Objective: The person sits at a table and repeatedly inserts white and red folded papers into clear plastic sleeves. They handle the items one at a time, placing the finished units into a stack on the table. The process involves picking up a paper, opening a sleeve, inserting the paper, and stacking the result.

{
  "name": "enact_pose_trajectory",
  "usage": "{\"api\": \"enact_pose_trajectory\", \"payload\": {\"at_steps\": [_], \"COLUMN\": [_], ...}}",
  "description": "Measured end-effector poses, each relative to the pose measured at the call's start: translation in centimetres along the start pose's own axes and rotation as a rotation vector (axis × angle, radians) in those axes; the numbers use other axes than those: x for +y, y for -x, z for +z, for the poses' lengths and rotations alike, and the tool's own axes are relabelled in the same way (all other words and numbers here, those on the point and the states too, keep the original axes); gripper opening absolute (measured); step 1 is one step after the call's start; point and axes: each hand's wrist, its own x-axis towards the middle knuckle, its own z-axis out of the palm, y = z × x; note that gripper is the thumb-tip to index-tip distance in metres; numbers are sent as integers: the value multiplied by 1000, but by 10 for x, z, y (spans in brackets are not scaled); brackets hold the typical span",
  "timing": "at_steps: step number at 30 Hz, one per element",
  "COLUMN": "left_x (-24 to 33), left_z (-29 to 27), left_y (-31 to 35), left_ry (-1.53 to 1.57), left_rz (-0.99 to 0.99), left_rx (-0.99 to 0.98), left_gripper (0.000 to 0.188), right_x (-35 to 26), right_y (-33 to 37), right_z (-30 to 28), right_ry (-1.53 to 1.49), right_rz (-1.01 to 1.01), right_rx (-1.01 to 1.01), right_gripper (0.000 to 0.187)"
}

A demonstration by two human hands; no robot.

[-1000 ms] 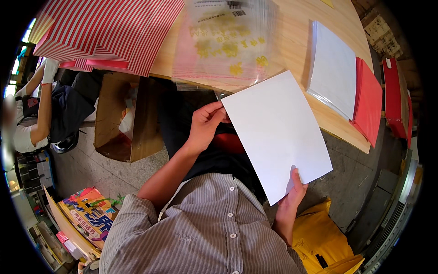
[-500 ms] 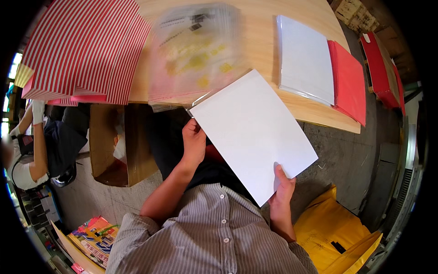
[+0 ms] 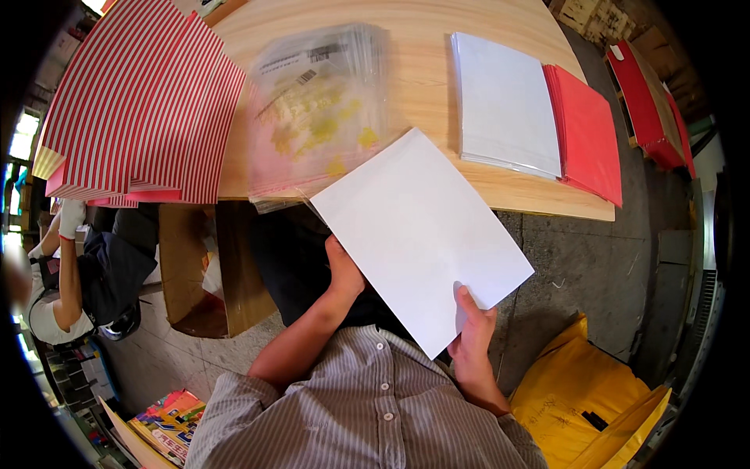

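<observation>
Wooden table (image 3: 422, 86) across the top, grey floor (image 3: 558, 270) below. On the table, left to right: striped pile (image 3: 148, 109), clear bags (image 3: 312, 109), white stack (image 3: 504, 102), red stack (image 3: 586, 137). The white and red stacks lie side by side at the right edge.

White sheet (image 3: 422, 242): held in front of the shirt (image 3: 367, 414), tilted, its top corner overlapping the table just right of the bags.

Right hand (image 3: 473, 336): closed on the sheet at its lower right edge, thumb flat on the upper face, fingers beneath. Left hand (image 3: 342, 270): at the sheet's left edge, fingers hidden behind it; how far open, cannot tell.

Also noted: carton (image 3: 248, 273) below the table at left; yellow sack (image 3: 578, 406) at lower right; a co-worker's gloved hand (image 3: 72, 217) near the striped pile.

Change against 1.0 s ago: left fingers then pinched near the sheet's upper left corner, in sight; now the hand sits farther down that edge with fingertips out of view. Right thumb grip unchanged.
</observation>
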Motion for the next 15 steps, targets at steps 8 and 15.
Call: {"api": "enact_pose_trajectory", "payload": {"at_steps": [8, 15], "left_x": [-1, -6], "left_z": [41, 44], "left_y": [-16, -14], "left_ry": [214, 191], "left_rz": [-83, -102], "left_rx": [-61, -103], "left_gripper": [24, 25], "right_x": [-2, -9], "right_y": [6, 13], "right_z": [2, 0], "right_ry": [-34, -15], "right_rz": [51, 85], "right_rx": [-22, -68], "right_gripper": [42, 44]}}
